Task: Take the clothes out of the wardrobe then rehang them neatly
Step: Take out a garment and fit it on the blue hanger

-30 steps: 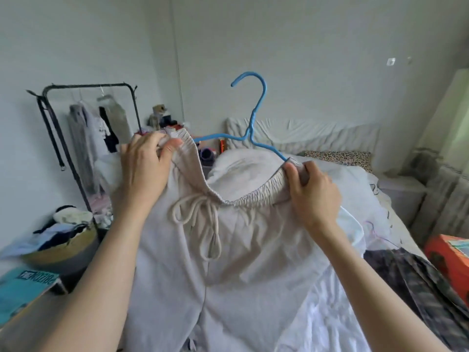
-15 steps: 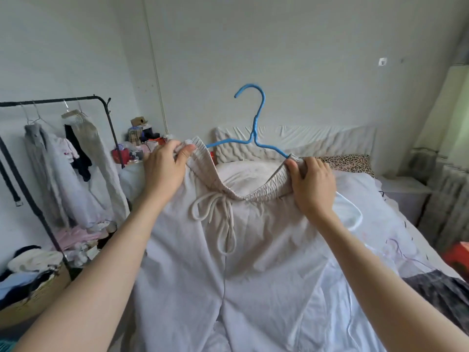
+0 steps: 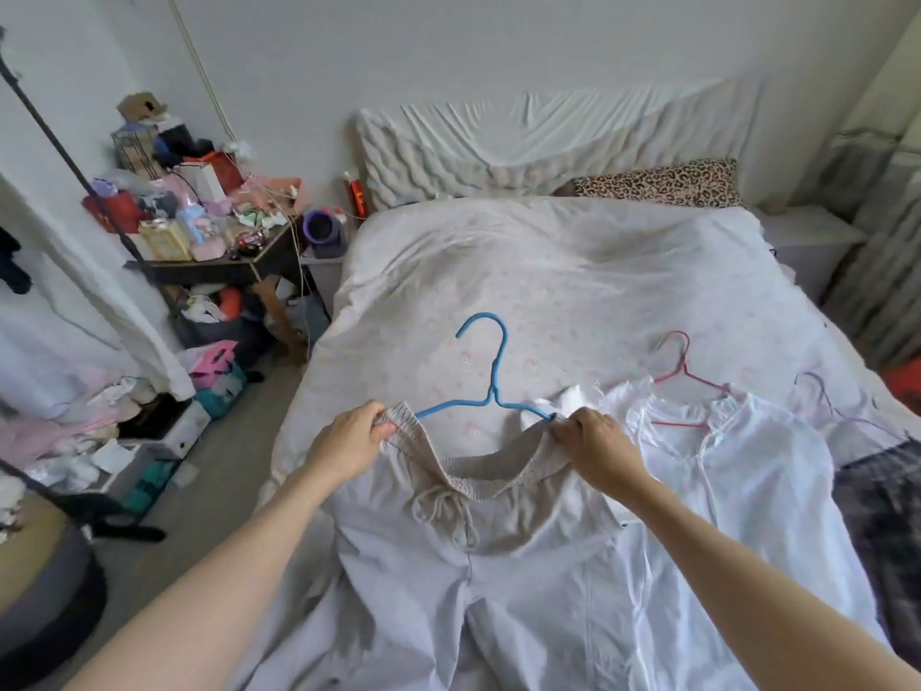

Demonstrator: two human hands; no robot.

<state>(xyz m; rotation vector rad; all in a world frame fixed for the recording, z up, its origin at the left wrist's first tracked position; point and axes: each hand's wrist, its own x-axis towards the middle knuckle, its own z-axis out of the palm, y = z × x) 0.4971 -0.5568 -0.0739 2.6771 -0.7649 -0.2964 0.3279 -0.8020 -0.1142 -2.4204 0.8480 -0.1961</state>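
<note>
There is only the one view, worn on the person's head. It looks forward and down, close over the bed (image 3: pixel 573 271) toward the far wall (image 3: pixel 498 42).

The trousers (image 3: pixel 498 566) are matt pale cloth, smooth over the legs, with a ribbed, gathered elastic waistband (image 3: pixel 498 473) and a soft cord drawstring (image 3: pixel 443 511). The blue hanger (image 3: pixel 491 376) looks like thin wire under a smooth, slightly glossy coating, as does the pink hanger (image 3: pixel 685 374). The white blouse (image 3: pixel 737 456) is thin, crinkled cloth. The bed cover (image 3: pixel 548 271) is matt, rumpled fabric with a faint print; the leopard pillow (image 3: pixel 658 184) looks soft-woven. The side table (image 3: pixel 269 259) is dark, dull wood.
</note>
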